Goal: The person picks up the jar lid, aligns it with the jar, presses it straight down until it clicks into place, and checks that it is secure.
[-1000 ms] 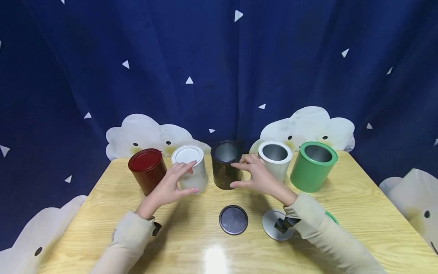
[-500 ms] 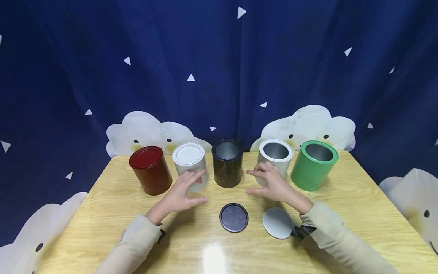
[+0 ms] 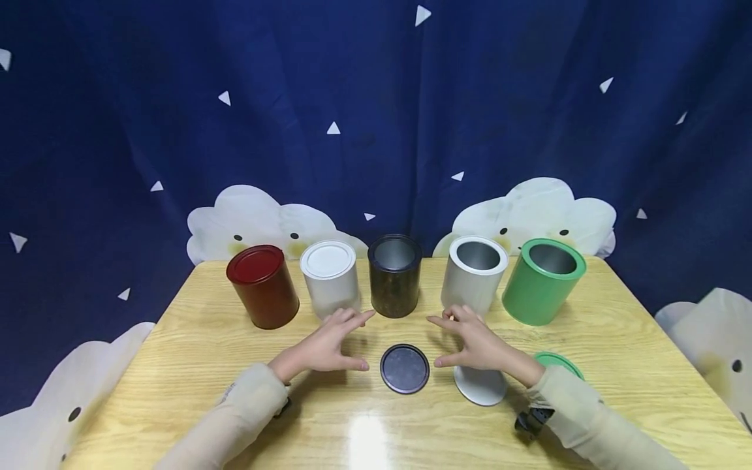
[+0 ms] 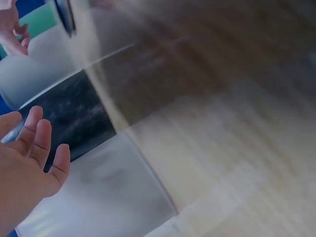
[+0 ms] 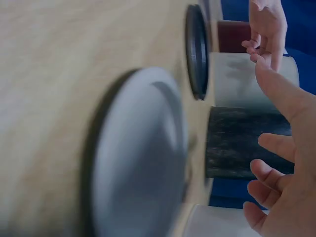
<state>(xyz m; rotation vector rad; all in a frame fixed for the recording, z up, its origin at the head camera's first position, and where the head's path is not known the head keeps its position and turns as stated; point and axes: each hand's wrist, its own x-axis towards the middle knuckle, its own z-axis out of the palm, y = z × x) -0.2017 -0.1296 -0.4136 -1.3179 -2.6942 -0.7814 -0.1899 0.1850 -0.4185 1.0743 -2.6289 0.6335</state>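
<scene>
Between my two hands lies a round black lid point(image 3: 405, 369) on the wooden table. My left hand point(image 3: 330, 344) is to its left, fingers and thumb spread apart, holding nothing. On the other side my right hand point(image 3: 472, 343) is held the same way, partly over a white lid point(image 3: 480, 386). Behind the black lid stands a black can point(image 3: 395, 281) with its top uncovered. A white can point(image 3: 331, 277) with its lid on stands behind my left hand. Another white can point(image 3: 474, 277), uncovered, rises behind my right hand. The right wrist view shows the white lid point(image 5: 140, 158) close up.
A dark red can point(image 3: 264, 290) with a lid on stands at the left of the row. At the right end is an uncovered green can point(image 3: 542, 287). A green lid point(image 3: 558, 363) lies partly behind my right sleeve. A blue curtain point(image 3: 376, 98) hangs behind the table.
Both hands have drawn back from the row of cans toward the black lid. The right hand has left the black can's side. The cans and lids stay in place.
</scene>
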